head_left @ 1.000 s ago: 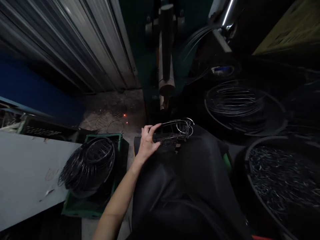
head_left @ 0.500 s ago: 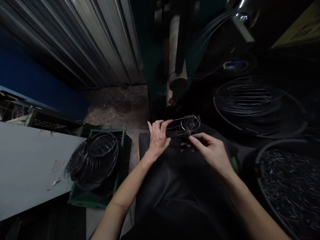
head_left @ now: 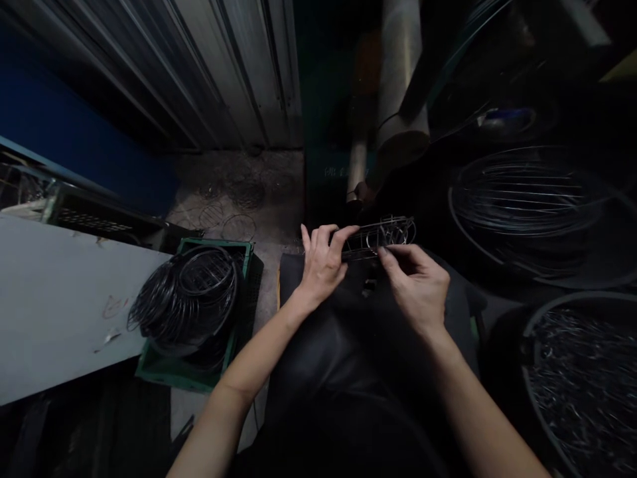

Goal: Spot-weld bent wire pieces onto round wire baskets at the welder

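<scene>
A flat, shiny wire frame (head_left: 394, 234) with a rounded end lies sideways above my lap, below the machine's metal cylinders. My left hand (head_left: 322, 260) grips its left part, with fingers over the top edge and thumb beneath. At its right part, the thumb and index finger of my right hand (head_left: 417, 279) are pinched together against the wire. Whether a small separate piece sits in that pinch I cannot make out. A dark apron (head_left: 348, 372) covers my lap below both hands.
On the left, a green crate (head_left: 189, 380) holds a stack of round wire grids (head_left: 204, 292). To the right stand a tub of small metal pieces (head_left: 587, 385) and a basin with wire rings (head_left: 522, 199). A metal cylinder (head_left: 404, 73) juts out ahead, above my hands.
The camera view has shifted, and the machine's cylinder looks larger and farther right. My right hand has risen closer against the wire frame; my left hand keeps its grip.
</scene>
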`<state>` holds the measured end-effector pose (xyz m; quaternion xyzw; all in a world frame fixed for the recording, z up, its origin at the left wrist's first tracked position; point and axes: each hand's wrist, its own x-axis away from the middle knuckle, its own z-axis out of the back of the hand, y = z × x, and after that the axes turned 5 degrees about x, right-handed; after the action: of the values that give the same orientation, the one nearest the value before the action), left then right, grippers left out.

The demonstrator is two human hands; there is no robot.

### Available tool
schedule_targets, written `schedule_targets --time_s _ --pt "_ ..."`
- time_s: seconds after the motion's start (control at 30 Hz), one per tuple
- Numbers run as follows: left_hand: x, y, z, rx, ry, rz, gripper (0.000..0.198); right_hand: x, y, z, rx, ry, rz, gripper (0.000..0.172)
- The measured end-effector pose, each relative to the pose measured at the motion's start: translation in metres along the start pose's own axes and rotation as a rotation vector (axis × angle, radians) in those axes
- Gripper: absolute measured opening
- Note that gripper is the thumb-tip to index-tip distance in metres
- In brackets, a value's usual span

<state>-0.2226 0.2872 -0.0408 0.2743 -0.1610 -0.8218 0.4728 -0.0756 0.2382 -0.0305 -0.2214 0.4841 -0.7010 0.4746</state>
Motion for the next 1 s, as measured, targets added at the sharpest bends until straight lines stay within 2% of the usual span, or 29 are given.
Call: schedule_targets --time_s 0.1,0.23,0.37,0.57,1.0 --pt "-0.001 -0.003 0.0 -0.021 0.014 -0.021 0.064 0.001 0.002 -0.001 -0.009 0.002 -0.027 0.023" --pt "0.0 -0.005 -0.002 -0.033 0.023 -0.031 0.064 -0.001 0.003 -0.004 0.011 -0.007 0.015 0.022" --pt "0.0 -0.005 -0.003 -0.02 0.021 -0.022 0.063 -0.002 0.003 -0.008 0.008 0.065 0.097 0.02" --pt "-0.002 -0.006 -0.006 -0.025 0.054 -0.057 0.059 -0.002 0.011 -0.014 0.145 0.045 0.243 0.015" --pt "-0.012 -0.016 -0.012 -0.026 0.21 -0.148 0.057 -0.014 0.019 -0.033 0.163 0.194 0.476 0.008"
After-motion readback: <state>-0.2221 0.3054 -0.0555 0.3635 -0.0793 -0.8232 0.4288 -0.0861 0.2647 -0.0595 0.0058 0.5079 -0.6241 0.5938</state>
